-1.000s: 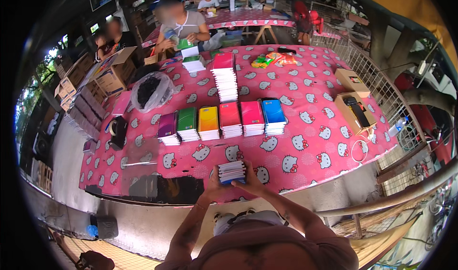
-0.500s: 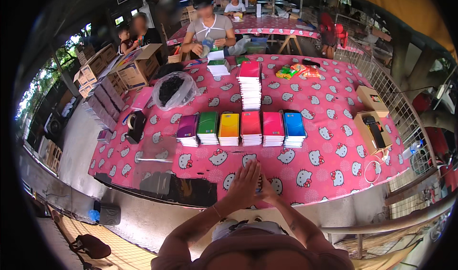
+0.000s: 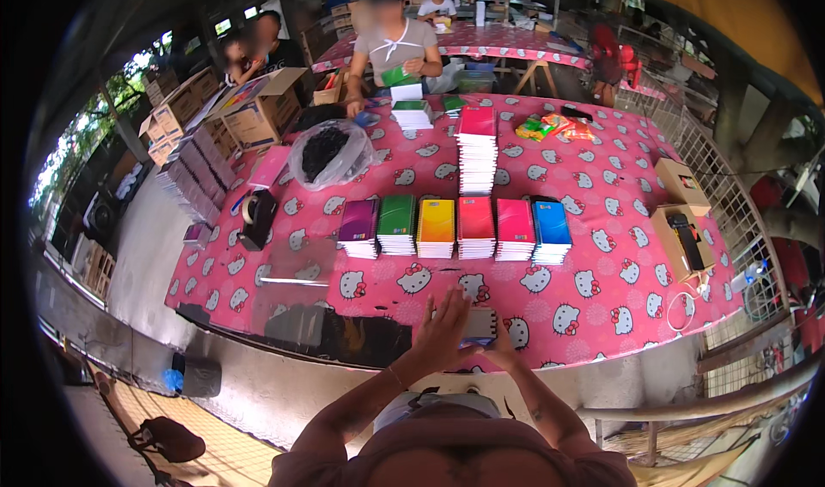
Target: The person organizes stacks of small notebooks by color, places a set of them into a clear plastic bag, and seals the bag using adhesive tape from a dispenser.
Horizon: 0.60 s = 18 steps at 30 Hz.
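Near the front edge of the table, a small stack of spiral notebooks (image 3: 481, 324) stands between my hands, white pages and black coil showing. My left hand (image 3: 440, 325) lies along its left side, fingers stretched out and slightly apart. Around its near right end, my right hand (image 3: 499, 351) grips it, partly hiding it. Beyond them runs a row of notebook stacks: purple (image 3: 357, 220), green (image 3: 397, 219), yellow (image 3: 436, 220), red (image 3: 475, 219), pink (image 3: 514, 220) and blue (image 3: 552, 220). A taller stack with a red top (image 3: 478, 156) rises behind the red one.
A black tape dispenser (image 3: 256, 220) and a clear bag with black contents (image 3: 331, 153) sit at left. Open cardboard boxes (image 3: 681, 242) stand on the right edge. Across the table, a co-worker (image 3: 397, 49) holds a green notebook beside another stack (image 3: 412, 116). Colourful packets (image 3: 554, 128) lie at the back.
My hands have moved apart slightly, and the notebooks between them now show more. The whole view has shifted a little. The co-worker across the table now holds up a green notebook.
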Each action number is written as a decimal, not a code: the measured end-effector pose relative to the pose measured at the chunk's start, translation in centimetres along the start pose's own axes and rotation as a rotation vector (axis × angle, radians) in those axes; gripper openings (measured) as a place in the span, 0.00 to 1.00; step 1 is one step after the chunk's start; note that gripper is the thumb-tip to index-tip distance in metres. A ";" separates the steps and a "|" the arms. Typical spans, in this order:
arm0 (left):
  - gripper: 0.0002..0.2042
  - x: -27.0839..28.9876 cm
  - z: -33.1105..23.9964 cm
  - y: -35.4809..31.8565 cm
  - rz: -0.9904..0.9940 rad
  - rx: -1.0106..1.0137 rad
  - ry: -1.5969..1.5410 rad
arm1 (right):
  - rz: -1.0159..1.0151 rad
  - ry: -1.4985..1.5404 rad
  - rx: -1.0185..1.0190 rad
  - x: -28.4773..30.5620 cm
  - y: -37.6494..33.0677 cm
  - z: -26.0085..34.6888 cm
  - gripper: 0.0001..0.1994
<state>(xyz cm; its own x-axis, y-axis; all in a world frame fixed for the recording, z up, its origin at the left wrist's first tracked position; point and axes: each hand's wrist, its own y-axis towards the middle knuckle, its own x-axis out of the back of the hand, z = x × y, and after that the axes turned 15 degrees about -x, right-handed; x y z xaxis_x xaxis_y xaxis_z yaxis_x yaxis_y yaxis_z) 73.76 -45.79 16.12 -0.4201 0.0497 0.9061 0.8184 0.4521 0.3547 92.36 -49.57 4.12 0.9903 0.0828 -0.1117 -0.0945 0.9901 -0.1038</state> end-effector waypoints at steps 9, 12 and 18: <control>0.48 -9.4 4.6 -4.5 -0.346 0.219 -0.705 | 0.038 -0.133 0.063 -0.4 1.1 -1.1 0.43; 0.48 -8.5 5.2 -5.3 -0.306 0.164 -0.704 | 0.042 -0.299 -0.041 0.9 1.0 -1.7 0.43; 0.44 2.5 -0.9 2.7 -0.092 -0.042 0.200 | -0.060 -0.435 -0.079 0.7 0.5 -0.1 0.37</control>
<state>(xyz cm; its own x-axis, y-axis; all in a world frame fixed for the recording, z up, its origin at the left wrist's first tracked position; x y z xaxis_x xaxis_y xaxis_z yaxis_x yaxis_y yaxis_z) 75.28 -45.28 19.59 -0.4106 -0.1697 0.8959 0.7980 0.4085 0.4431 93.03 -49.01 3.90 0.9434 0.0821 0.3213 -0.0261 0.9842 -0.1749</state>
